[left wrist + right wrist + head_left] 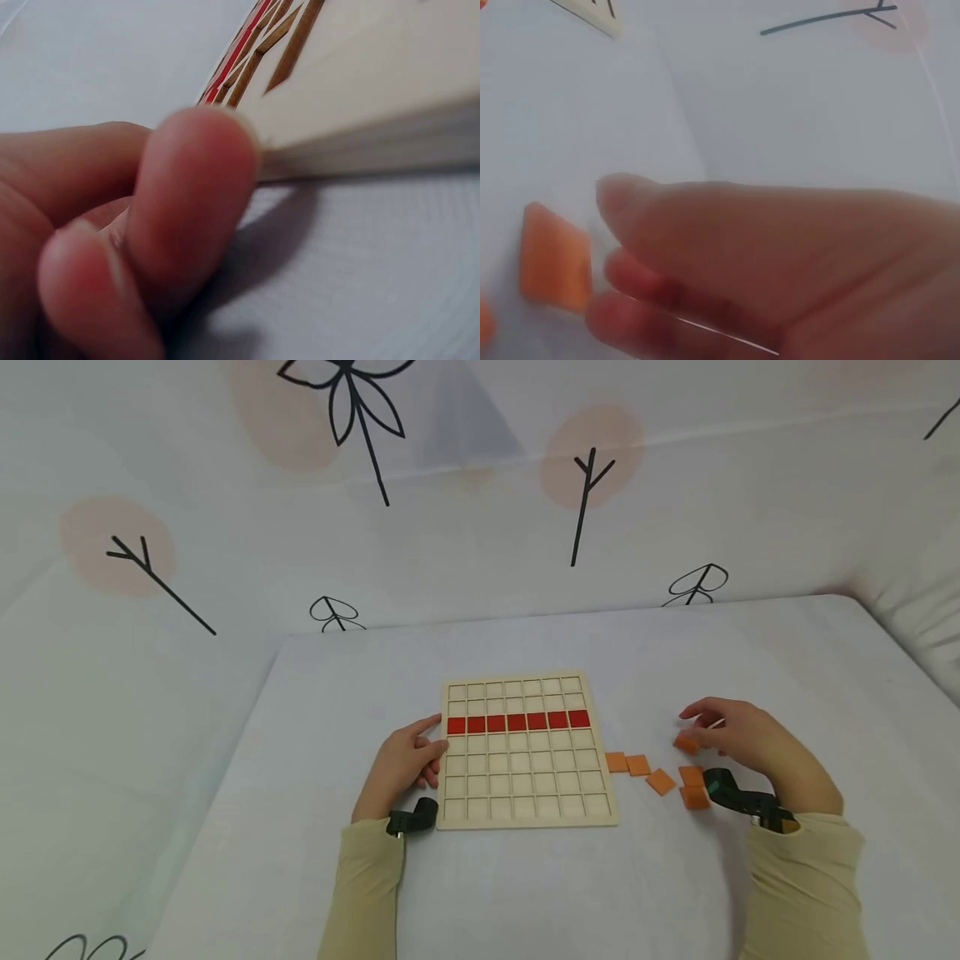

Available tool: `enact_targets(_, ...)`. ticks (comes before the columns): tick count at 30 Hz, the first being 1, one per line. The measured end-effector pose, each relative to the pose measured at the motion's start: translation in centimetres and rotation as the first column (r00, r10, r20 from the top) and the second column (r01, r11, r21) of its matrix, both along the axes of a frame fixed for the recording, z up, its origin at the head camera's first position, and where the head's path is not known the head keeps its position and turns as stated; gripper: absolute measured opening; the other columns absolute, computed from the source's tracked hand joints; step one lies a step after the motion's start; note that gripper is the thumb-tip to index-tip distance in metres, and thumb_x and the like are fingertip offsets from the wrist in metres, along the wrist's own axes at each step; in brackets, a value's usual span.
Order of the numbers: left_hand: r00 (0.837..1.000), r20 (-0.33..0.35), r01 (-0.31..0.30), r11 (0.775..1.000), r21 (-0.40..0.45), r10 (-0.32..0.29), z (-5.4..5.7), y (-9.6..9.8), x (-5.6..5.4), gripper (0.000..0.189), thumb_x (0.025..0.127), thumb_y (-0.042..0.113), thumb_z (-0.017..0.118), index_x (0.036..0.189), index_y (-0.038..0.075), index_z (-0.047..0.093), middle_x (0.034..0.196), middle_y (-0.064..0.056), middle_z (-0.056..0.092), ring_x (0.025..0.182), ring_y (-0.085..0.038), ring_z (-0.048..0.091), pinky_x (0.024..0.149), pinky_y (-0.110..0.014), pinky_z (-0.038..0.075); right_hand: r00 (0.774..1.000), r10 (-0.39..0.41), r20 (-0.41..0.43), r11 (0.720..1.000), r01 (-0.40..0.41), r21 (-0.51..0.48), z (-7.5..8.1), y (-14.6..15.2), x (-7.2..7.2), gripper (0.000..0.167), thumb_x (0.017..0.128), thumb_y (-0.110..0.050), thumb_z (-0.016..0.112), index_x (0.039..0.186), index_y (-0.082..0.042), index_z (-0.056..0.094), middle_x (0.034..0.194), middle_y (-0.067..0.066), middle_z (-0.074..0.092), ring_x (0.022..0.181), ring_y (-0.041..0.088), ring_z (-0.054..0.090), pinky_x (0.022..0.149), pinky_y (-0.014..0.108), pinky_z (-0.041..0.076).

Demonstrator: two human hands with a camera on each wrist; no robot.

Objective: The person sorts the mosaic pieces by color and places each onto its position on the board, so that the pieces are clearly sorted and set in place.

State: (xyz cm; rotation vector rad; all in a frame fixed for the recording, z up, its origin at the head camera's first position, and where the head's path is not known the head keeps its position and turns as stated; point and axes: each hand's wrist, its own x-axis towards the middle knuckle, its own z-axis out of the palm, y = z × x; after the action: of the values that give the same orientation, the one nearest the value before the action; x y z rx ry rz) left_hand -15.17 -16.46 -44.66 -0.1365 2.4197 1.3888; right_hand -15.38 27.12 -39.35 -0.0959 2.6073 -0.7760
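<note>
A pale wooden grid board (pixel 527 820) lies flat on the table, its third row from the far edge filled with red square tiles (pixel 517 722). At its left edge, my left hand (pixel 401 764) rests with thumb and index finger against the side; the left wrist view shows a fingertip (pixel 199 187) touching the board's edge (pixel 375 142). To the right of the board, my right hand (pixel 738 735) hovers low with loosely bent fingers at an orange square tile (pixel 686 743). The right wrist view shows this orange tile (pixel 555 259) right by the fingertips, outside the gap between thumb and fingers.
Several more orange tiles (pixel 661 782) lie between the board and my right wrist, one right against the board's right edge. Two overlap in a small pile (pixel 694 797). A white cloth (pixel 352 693) covers the table, and a patterned sheet (pixel 480 543) hangs behind it.
</note>
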Motion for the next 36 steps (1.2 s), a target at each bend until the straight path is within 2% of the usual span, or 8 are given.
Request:
enact_targets(6, 1.000, -0.004, -0.005, 1.000, -0.007, 0.005, 0.0, 0.1, 0.0, 0.053, 0.085, 0.029, 0.061, 0.133, 0.030, 0.040, 0.064, -0.009, 0.058, 0.049, -0.023, 0.060, 0.046, -0.030, 0.048, 1.000, 0.010, 0.003, 1.000, -0.010, -0.002, -0.6, 0.3, 0.0, 0.040, 0.084, -0.031, 0.057, 0.114, -0.003, 0.053, 0.098, 0.013, 0.054, 0.075, 0.020, 0.052, 0.062, 0.030, 0.043)
enact_targets(10, 1.000, -0.002, -0.002, 1.000, -0.019, 0.002, -0.1, 0.0, 0.0, 0.053, 0.085, 0.030, 0.060, 0.134, 0.030, 0.040, 0.063, -0.009, 0.058, 0.049, -0.023, 0.060, 0.047, -0.030, 0.048, 1.000, 0.012, -0.004, 1.000, -0.012, -0.004, -1.0, 0.3, 0.0, 0.043, 0.083, -0.035, 0.060, 0.112, -0.003, 0.055, 0.094, 0.010, 0.054, 0.076, 0.020, 0.051, 0.062, 0.029, 0.041)
enact_targets(13, 1.000, -0.005, 0.004, 1.000, -0.025, -0.004, -0.1, 0.0, 0.0, 0.053, 0.085, 0.030, 0.060, 0.134, 0.029, 0.040, 0.063, -0.008, 0.058, 0.049, -0.022, 0.060, 0.046, -0.030, 0.048, 1.000, 0.008, 0.008, 1.000, -0.008, -0.002, -1.2, 0.4, 0.0, 0.048, 0.081, -0.040, 0.062, 0.112, -0.003, 0.054, 0.095, 0.010, 0.054, 0.080, 0.023, 0.051, 0.064, 0.031, 0.042)
enact_targets(18, 1.000, -0.006, 0.006, 1.000, -0.018, -0.006, 0.1, 0.1, 0.1, 0.053, 0.085, 0.029, 0.060, 0.134, 0.028, 0.040, 0.063, -0.009, 0.058, 0.049, -0.022, 0.059, 0.046, -0.030, 0.048, 0.999, 0.013, 0.029, 1.000, -0.013, -0.008, -1.5, 0.5, 0.0, 0.046, 0.079, -0.034, 0.065, 0.111, -0.003, 0.054, 0.098, 0.012, 0.053, 0.088, 0.028, 0.049, 0.067, 0.035, 0.043)
enact_targets(25, 1.000, 0.000, -0.004, 1.000, -0.012, 0.004, 0.1, 0.1, 0.1, 0.053, 0.085, 0.029, 0.060, 0.134, 0.029, 0.040, 0.064, -0.009, 0.058, 0.049, -0.022, 0.059, 0.046, -0.029, 0.047, 0.999, 0.005, 0.048, 1.000, -0.006, 0.010, -1.4, 0.3, -0.2, 0.039, 0.078, -0.028, 0.064, 0.108, -0.005, 0.054, 0.100, 0.014, 0.053, 0.089, 0.029, 0.049, 0.068, 0.037, 0.042)
enact_targets(36, 1.000, -0.009, 0.000, 1.000, 0.004, 0.000, 0.0, 0.0, 0.1, 0.053, 0.085, 0.028, 0.061, 0.134, 0.028, 0.040, 0.064, -0.009, 0.058, 0.049, -0.023, 0.059, 0.046, -0.029, 0.047, 0.998, 0.000, 0.059, 1.000, 0.000, 0.006, -1.0, -0.1, 0.0, 0.038, 0.079, -0.026, 0.063, 0.108, -0.006, 0.051, 0.104, 0.016, 0.052, 0.089, 0.029, 0.049, 0.067, 0.037, 0.042)
